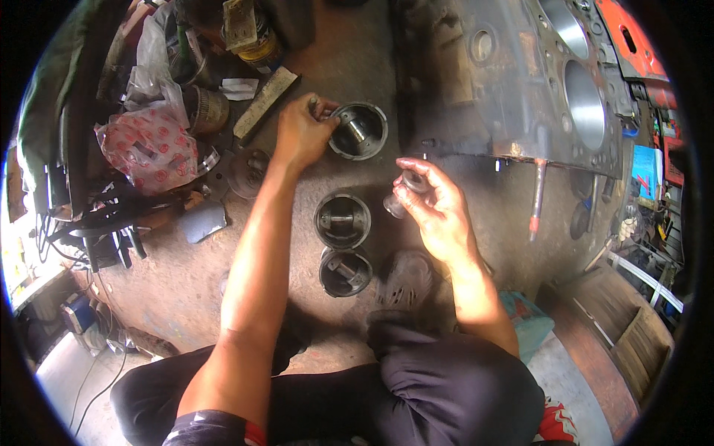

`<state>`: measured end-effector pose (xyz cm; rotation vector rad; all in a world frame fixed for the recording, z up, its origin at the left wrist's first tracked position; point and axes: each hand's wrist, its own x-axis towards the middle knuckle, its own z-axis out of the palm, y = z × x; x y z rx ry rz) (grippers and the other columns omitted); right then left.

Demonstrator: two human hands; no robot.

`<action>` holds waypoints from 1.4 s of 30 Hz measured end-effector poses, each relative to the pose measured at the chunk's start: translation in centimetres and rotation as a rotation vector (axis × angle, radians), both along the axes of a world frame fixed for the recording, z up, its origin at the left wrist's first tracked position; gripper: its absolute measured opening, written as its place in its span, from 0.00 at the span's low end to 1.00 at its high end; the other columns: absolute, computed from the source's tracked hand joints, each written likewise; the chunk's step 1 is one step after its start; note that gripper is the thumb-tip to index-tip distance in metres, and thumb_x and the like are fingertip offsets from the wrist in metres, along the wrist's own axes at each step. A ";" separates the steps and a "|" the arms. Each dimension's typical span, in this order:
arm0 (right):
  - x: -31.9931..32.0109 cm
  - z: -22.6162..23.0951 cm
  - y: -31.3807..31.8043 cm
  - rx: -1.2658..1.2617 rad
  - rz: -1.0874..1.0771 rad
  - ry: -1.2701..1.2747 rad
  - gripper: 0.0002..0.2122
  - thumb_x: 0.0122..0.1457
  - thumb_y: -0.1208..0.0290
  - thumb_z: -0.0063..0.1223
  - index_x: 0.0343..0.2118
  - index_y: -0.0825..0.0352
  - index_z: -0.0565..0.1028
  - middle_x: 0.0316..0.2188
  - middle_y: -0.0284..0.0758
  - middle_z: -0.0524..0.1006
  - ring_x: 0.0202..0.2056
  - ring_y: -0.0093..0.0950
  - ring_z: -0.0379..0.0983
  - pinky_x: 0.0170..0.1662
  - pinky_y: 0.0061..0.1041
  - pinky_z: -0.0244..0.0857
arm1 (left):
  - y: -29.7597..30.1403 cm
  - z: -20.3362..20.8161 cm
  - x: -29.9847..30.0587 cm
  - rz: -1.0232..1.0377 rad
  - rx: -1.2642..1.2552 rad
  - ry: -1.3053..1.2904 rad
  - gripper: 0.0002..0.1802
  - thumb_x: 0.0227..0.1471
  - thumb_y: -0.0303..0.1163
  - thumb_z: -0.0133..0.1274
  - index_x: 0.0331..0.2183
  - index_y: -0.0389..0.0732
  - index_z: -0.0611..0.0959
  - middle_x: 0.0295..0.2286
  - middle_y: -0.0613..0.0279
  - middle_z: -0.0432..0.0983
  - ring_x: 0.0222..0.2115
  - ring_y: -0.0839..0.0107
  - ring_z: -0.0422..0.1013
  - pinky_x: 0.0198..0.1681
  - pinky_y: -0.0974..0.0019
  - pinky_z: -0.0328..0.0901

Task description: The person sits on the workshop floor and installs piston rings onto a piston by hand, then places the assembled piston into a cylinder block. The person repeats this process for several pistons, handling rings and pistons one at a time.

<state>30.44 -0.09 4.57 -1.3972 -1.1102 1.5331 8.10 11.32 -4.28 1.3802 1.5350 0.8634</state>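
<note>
Three pistons stand on the floor with their hollow ends up: a far piston (pixel 358 131), a middle piston (pixel 343 221) and a near, smaller-looking piston (pixel 345 273). A bar crosses the inside of each. My left hand (pixel 303 132) is closed at the left side of the far piston, thumb against its rim; part of the grip is hidden by the fingers. Between the thumb and fingers of my right hand (pixel 439 204) is a short, hollow metal piston pin (pixel 394 205), held in the air to the right of the pistons.
A large engine block (pixel 513 97) with round bores lies at the far right. On the left are a wooden block (pixel 266 105), a red-patterned plastic bag (pixel 152 145), a can (pixel 256 48) and dark metal parts. My shoe (pixel 405 281) is beside the near piston.
</note>
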 end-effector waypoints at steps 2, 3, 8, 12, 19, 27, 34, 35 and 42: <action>0.0 0.2 -0.1 -0.013 0.014 -0.008 0.16 0.63 0.77 0.58 0.53 0.69 0.73 0.38 0.29 0.76 0.38 0.15 0.71 0.44 0.18 0.69 | 1.0 0.3 -0.4 -0.167 0.001 -0.011 0.18 0.43 0.21 0.62 0.20 0.37 0.66 0.34 0.52 0.84 0.37 0.67 0.79 0.38 0.62 0.70; 0.0 0.2 -0.2 -0.010 0.016 -0.006 0.16 0.63 0.77 0.58 0.53 0.69 0.73 0.38 0.29 0.76 0.38 0.15 0.71 0.44 0.18 0.69 | 1.2 0.4 -0.5 -0.199 -0.007 -0.013 0.17 0.43 0.20 0.62 0.20 0.37 0.67 0.34 0.52 0.84 0.37 0.66 0.79 0.39 0.62 0.70; 0.2 0.4 -0.3 -0.014 -0.003 0.007 0.16 0.63 0.77 0.59 0.53 0.69 0.73 0.37 0.28 0.76 0.38 0.15 0.70 0.43 0.18 0.69 | 1.2 0.6 -0.1 -0.222 -0.037 0.068 0.13 0.43 0.26 0.62 0.23 0.34 0.73 0.32 0.50 0.83 0.34 0.63 0.78 0.38 0.61 0.69; 0.6 0.2 -0.2 -0.014 -0.011 0.010 0.16 0.63 0.76 0.58 0.54 0.69 0.73 0.38 0.29 0.76 0.40 0.17 0.71 0.46 0.20 0.68 | 0.5 0.4 0.8 -0.142 -0.081 0.118 0.15 0.42 0.33 0.63 0.27 0.31 0.79 0.29 0.48 0.81 0.31 0.61 0.76 0.37 0.59 0.68; 0.7 0.0 0.2 -0.023 -0.006 -0.007 0.16 0.64 0.75 0.58 0.54 0.69 0.73 0.38 0.29 0.76 0.39 0.17 0.71 0.46 0.19 0.68 | -0.2 0.6 2.8 -0.058 -0.023 0.214 0.20 0.37 0.35 0.66 0.30 0.30 0.81 0.30 0.45 0.78 0.33 0.52 0.75 0.39 0.56 0.68; 0.8 0.0 0.4 -0.010 -0.026 0.001 0.16 0.63 0.76 0.59 0.53 0.69 0.73 0.35 0.27 0.75 0.37 0.15 0.70 0.43 0.17 0.68 | -1.3 0.4 2.9 -0.098 0.115 0.325 0.26 0.36 0.34 0.69 0.37 0.30 0.80 0.32 0.48 0.75 0.35 0.56 0.75 0.39 0.57 0.68; 0.9 0.0 0.7 0.007 -0.047 0.021 0.15 0.63 0.77 0.58 0.52 0.69 0.73 0.36 0.27 0.74 0.38 0.15 0.69 0.44 0.18 0.68 | -0.7 1.7 0.9 0.030 0.033 0.241 0.18 0.46 0.33 0.62 0.35 0.30 0.78 0.36 0.43 0.74 0.38 0.50 0.73 0.42 0.55 0.67; 0.8 0.1 0.7 0.009 -0.049 0.027 0.15 0.63 0.77 0.58 0.52 0.69 0.73 0.37 0.27 0.74 0.38 0.15 0.69 0.44 0.18 0.68 | -0.6 1.8 1.2 0.007 0.047 0.260 0.18 0.46 0.33 0.62 0.35 0.30 0.78 0.36 0.43 0.74 0.39 0.50 0.73 0.42 0.55 0.67; 0.3 0.1 0.5 0.022 -0.033 0.040 0.15 0.63 0.77 0.58 0.52 0.69 0.73 0.37 0.27 0.74 0.39 0.15 0.70 0.44 0.18 0.70 | -1.2 1.0 3.7 -0.028 0.188 0.405 0.22 0.43 0.36 0.67 0.33 0.30 0.77 0.34 0.44 0.74 0.36 0.48 0.72 0.40 0.54 0.66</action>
